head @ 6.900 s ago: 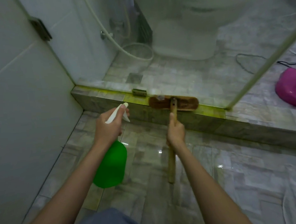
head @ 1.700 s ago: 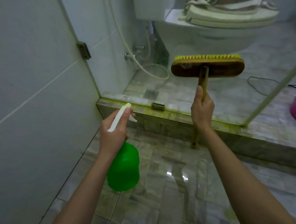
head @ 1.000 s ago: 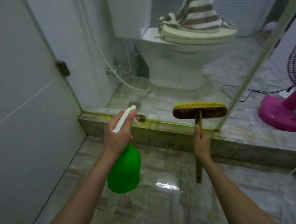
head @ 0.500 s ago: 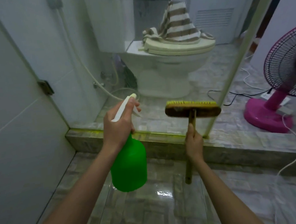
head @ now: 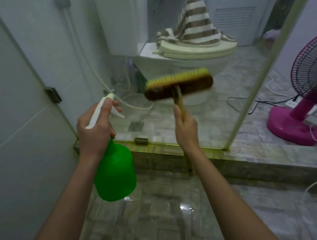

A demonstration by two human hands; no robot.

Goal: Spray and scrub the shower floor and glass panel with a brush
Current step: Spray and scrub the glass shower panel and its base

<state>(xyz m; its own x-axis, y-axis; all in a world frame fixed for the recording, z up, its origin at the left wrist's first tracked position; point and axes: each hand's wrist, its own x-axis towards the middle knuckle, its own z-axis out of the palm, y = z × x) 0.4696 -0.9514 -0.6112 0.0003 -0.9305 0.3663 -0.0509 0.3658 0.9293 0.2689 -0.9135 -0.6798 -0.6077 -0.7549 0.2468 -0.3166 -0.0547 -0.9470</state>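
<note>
View from a head-worn camera, looking down at two bare forearms in a tiled shower stall. Nearest is the wet, shiny shower floor.

Above it on the left, the left hand is wrapped round the neck of a green spray bottle, with a finger on the white trigger. The nozzle aims forward and up at the glass panel.

To the right, at about the same height, the right hand is clenched round the wooden handle of a scrub brush. The handle runs nearly upright through the fist, and its lower end pokes out below the wrist towards the stone kerb. The brush head sits above and just ahead of this hand. Its long axis lies crosswise, slightly tilted, with the yellow bristles turned away towards the glass. The head is blurred, so contact with the glass cannot be judged.

The right hand carries the brush, so the scrubbing stroke probably falls to it. The bottle's nozzle sits lower, to the left of the brush head.

Through the glass stand a toilet draped with a striped towel. A pink fan stands beyond the panel's right edge.
</note>
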